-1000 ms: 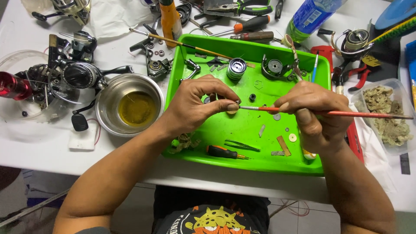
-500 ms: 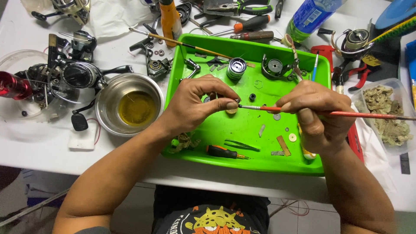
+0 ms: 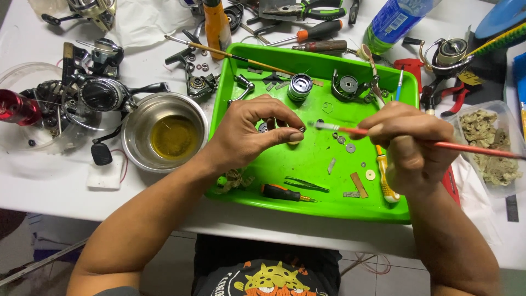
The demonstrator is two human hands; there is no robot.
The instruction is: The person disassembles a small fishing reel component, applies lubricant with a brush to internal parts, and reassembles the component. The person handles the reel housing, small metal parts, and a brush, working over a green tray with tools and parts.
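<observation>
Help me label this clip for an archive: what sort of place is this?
Probably a hobby repair bench for fishing reels: a green tray of small parts, a dismantled reel and pliers lie around, while the right hand brushes a part pinched in the left hand.

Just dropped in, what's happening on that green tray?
A person is working over the green tray. The left hand pinches a small round part at its fingers, above the tray. The right hand holds a thin red-handled brush, bristle tip right beside that part. Loose washers, tweezers and a small screwdriver lie in the tray; a steel bowl of yellowish liquid sits left.
</observation>
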